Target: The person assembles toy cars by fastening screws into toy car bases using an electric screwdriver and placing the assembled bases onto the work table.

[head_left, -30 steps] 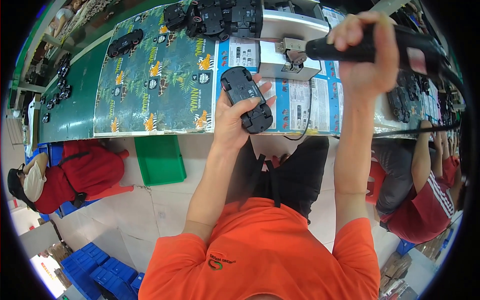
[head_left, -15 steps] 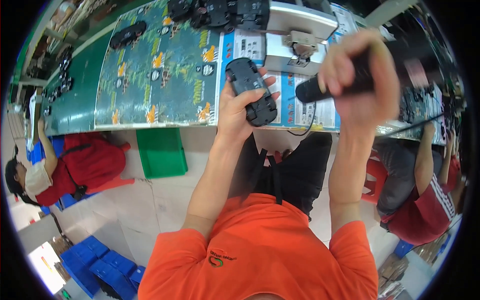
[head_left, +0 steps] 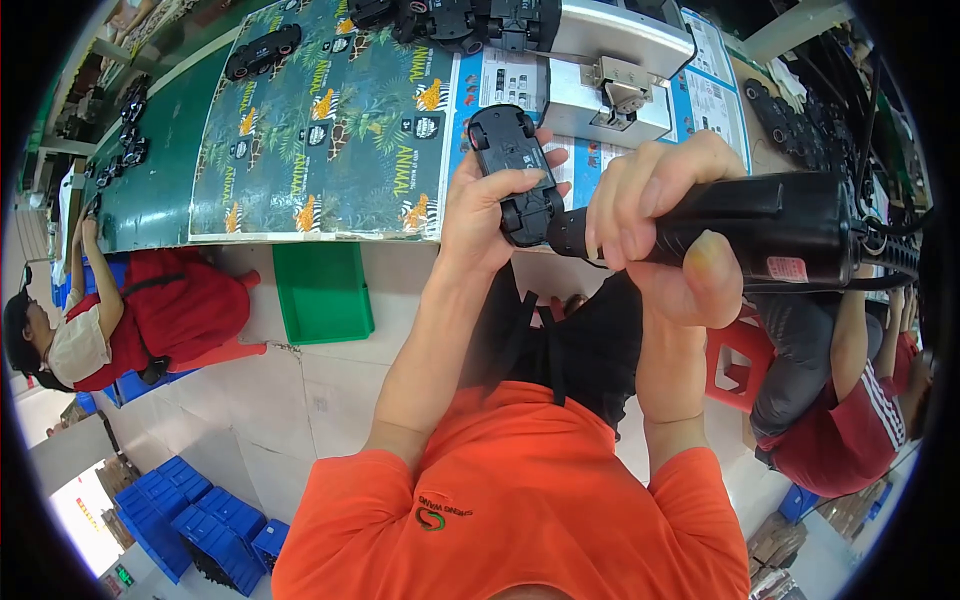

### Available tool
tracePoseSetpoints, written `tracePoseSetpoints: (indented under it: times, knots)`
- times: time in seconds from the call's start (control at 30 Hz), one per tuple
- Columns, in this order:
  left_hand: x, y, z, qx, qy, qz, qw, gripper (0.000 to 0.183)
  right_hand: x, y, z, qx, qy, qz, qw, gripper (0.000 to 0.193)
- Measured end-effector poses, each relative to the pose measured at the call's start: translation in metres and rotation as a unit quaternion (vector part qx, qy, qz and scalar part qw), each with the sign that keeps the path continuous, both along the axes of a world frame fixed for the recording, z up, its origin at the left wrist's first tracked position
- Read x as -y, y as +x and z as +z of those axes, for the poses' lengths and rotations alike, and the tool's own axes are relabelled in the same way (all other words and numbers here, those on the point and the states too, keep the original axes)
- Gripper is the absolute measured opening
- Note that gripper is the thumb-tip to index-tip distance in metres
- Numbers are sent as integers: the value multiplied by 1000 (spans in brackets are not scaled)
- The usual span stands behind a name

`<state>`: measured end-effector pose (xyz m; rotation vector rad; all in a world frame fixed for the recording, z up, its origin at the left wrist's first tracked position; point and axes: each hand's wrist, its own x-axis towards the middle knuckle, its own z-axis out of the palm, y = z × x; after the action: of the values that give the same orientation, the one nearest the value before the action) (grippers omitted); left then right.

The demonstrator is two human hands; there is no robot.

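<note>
My left hand grips a black toy car chassis, underside facing up, with the thumb lying across it and fingertips showing at its far side. My right hand is wrapped round a black electric screwdriver, held level with its cable end to the right. The screwdriver's nose meets the near end of the chassis; the bit itself is hidden. Both are above the table's front edge. Beyond them stands a silver metal box with a small fixture on top.
Several black car chassis lie at the back, and another one at the far left of the printed sheet. A green tray is below the table edge. Co-workers sit at left and right; a red stool stands right.
My right hand has come down and left with the screwdriver, bringing its nose to the chassis. The chassis in my left hand has turned slightly more upright in view.
</note>
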<state>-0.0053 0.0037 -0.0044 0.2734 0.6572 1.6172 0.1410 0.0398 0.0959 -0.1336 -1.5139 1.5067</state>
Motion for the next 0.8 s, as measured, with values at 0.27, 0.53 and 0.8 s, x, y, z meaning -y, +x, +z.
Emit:
tracePoseSetpoints:
  times: [0.27,0.53,0.8]
  knots:
    - [-2,1,2,-17,0,-2,1000,49,-9,3,5,-54,28,46,997,50]
    - [-3,0,3,-24,-4,-6,1000,50,1,1,-1,31,-21,7,999,47]
    - [-6,-3,2,-6,-18,-10,1000,50,-8,-6,-9,-42,-10,83,996,35]
